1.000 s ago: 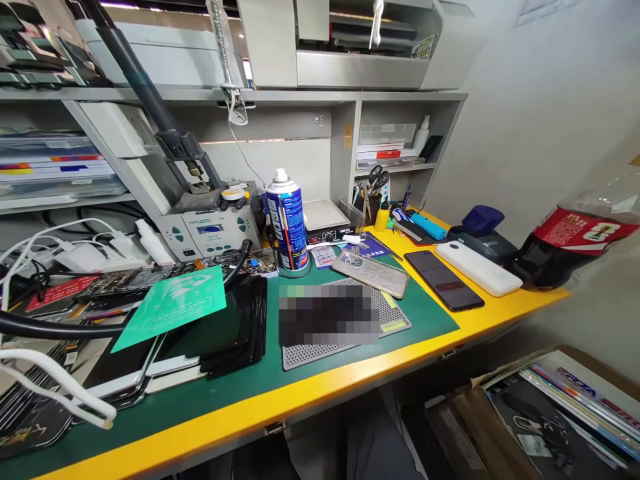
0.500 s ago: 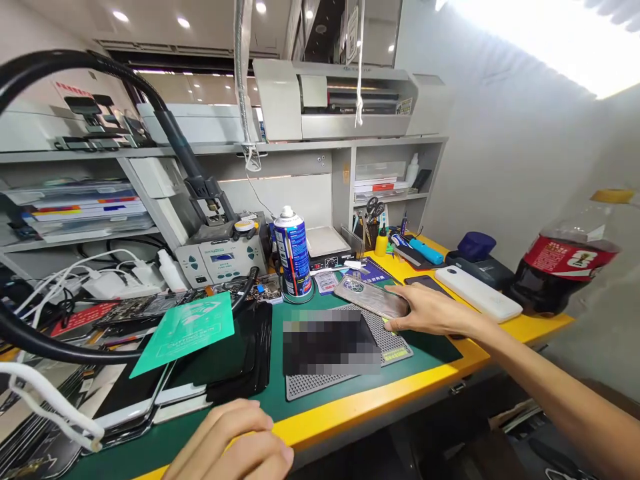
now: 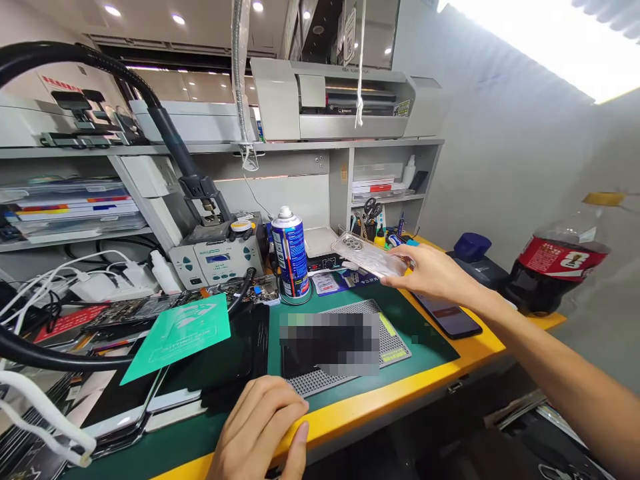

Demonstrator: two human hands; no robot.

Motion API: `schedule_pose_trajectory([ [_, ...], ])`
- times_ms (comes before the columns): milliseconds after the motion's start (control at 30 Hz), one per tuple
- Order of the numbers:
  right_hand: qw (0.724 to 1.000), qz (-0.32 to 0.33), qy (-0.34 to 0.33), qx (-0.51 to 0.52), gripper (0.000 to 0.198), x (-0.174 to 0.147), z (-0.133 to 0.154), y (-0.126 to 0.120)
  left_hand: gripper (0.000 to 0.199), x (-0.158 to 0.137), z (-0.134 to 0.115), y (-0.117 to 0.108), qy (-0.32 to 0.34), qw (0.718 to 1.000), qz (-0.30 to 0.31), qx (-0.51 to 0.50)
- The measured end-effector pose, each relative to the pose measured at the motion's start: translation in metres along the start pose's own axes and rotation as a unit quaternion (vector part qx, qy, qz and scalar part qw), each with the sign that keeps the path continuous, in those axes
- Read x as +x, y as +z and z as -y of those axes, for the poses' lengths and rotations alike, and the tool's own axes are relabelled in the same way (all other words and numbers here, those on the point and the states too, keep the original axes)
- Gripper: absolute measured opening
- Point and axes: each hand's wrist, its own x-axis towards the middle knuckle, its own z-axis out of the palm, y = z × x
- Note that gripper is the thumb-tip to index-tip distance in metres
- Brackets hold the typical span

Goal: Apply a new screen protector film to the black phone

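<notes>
My right hand (image 3: 425, 270) is closed on one end of a clear phone case (image 3: 370, 255) with round camera openings. It is held above the back of the green mat (image 3: 430, 333). My left hand (image 3: 260, 427) is at the yellow front edge of the table, fingers bent loosely and thumb apart, with nothing visible in it. Between the hands a dark flat device (image 3: 300, 357), mostly blurred out, lies on a grey perforated pad (image 3: 320, 385). Right of the pad lies a phone (image 3: 453, 315) with its screen lit, partly under my right forearm.
A blue spray can (image 3: 290, 257) stands behind the pad, beside a grey soldering or hot-air station (image 3: 220, 263). Dark screens (image 3: 235, 353) and a green card (image 3: 180, 337) lie to the left. A cola bottle (image 3: 555, 267) stands at the right end. A black hose (image 3: 170, 133) arches overhead.
My right hand has lifted the phone case up off the pad, away from the mat. My left hand has moved up and right along the table edge. More of the lit phone shows.
</notes>
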Motion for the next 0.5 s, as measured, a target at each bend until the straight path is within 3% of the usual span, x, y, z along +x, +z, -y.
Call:
schedule_pose_trajectory([
  [267, 0.999, -0.004, 0.002, 0.032, 0.051, 0.032, 0.013, -0.005, 0.026, -0.008, 0.003, 0.0, -0.022, 1.0, -0.019, -0.01],
  [500, 0.997, 0.08, -0.015, 0.011, 0.036, 0.103, 0.051, -0.004, 0.024, -0.008, 0.002, -0.001, -0.023, 1.0, -0.009, 0.007],
])
